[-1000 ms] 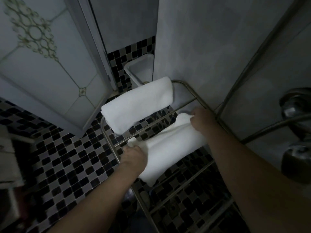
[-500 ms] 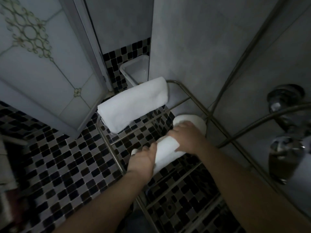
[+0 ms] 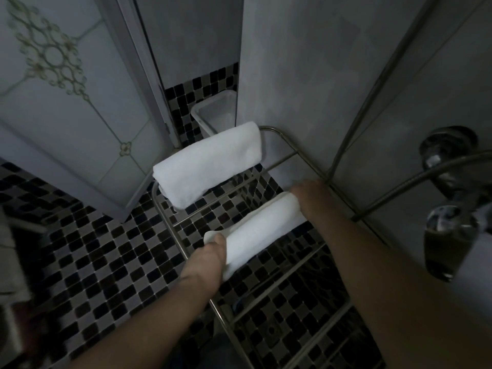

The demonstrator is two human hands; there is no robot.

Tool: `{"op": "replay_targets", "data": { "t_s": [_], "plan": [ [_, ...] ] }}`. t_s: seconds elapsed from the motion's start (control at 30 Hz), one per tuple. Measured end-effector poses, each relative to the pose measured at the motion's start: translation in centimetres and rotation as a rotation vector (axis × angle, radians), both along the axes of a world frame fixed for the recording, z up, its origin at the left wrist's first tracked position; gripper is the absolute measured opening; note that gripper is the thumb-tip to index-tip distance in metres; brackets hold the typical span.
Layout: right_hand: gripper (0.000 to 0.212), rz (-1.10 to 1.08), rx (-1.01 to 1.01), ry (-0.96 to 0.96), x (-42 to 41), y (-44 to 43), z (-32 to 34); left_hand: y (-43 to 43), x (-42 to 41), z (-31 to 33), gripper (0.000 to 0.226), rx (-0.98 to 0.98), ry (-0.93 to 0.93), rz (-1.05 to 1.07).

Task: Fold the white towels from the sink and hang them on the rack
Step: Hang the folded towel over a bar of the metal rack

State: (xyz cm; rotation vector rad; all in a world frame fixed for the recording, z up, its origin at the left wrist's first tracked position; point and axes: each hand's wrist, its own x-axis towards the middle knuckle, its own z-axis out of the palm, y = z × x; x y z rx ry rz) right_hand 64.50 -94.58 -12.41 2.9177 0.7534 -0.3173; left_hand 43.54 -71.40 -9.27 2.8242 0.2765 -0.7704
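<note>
A dim bathroom corner, with grey walls, a floor of small black and grey tiles [image 3: 80, 262] and a patterned door [image 3: 66, 102] on the left. A metal rack [image 3: 170, 230] of thin bars stands out from the wall, seen from above. On its far bars a folded white towel [image 3: 207, 163] already hangs. A second towel [image 3: 261, 230] lies across the bars nearer to the person.

The long axis of this second towel runs on a diagonal, from near-left to far-right, parallel to the first towel and well apart from it. The two hands are at its two ends. The left hand [image 3: 210, 257] is at the near-left end, with the thumb on top and the fingers closed around the cloth. The right hand [image 3: 308, 198] is at the far-right end, close to the wall; it covers that end, but I cannot tell if its fingers grip or only press.

I judge that the towel is being settled on the rack, and that both hands can let go by drawing apart along its length. The sink is not in view.
</note>
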Motion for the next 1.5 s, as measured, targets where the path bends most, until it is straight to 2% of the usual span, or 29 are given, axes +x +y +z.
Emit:
{"op": "replay_targets", "data": {
  "t_s": [0.2, 0.3, 0.4, 0.5, 0.57, 0.67, 0.87, 0.97, 1.33, 1.5],
  "plan": [
    [0.051, -0.143, -0.029, 0.1, -2.2, -0.2, 2.2, -0.9, -0.5, -0.4, 0.076, 0.046, -0.013, -0.087],
    [0.073, -0.126, -0.097, 0.171, -3.7, 0.8, 4.1, -0.9, -0.6, -0.2, 0.083, 0.203, -0.057, -0.246],
    [0.091, -0.021, -0.105, 0.279, -4.9, 2.9, 6.1, -0.4, -0.6, 0.3, 0.092, 0.128, -0.153, -0.182],
    [0.1, 0.065, 0.027, 0.387, -5.8, 4.9, 7.7, 0.8, 0.0, 1.9, 0.093, 0.03, -0.249, -0.095],
    [0.1, 0.085, 0.135, 0.384, -6.2, 6.5, 8.6, 2.2, 0.3, 2.8, 0.092, 0.0, -0.296, -0.044],
    [0.097, 0.115, 0.212, 0.275, -6.6, 9.1, 9.5, 5.3, 0.6, 3.6, 0.095, 0.019, -0.359, 0.001],
    [0.09, 0.146, 0.247, 0.115, -8.8, 16.2, 10.9, 13.4, -0.8, 4.4, 0.097, 0.068, -0.417, 0.112],
    [0.087, 0.155, 0.262, 0.098, -10.0, 21.3, 11.5, 18.0, -2.5, 4.9, 0.096, 0.105, -0.423, 0.205],
    [0.09, 0.316, 0.273, 0.08, -18.1, 47.1, 13.2, 40.3, -12.5, 6.3, 0.095, 0.097, -0.512, 0.482],
    [0.09, 0.421, 0.251, 0.085, -21.8, 58.6, 13.0, 49.7, -17.6, 6.6, 0.092, 0.158, -0.566, 0.604]
  ]
}}
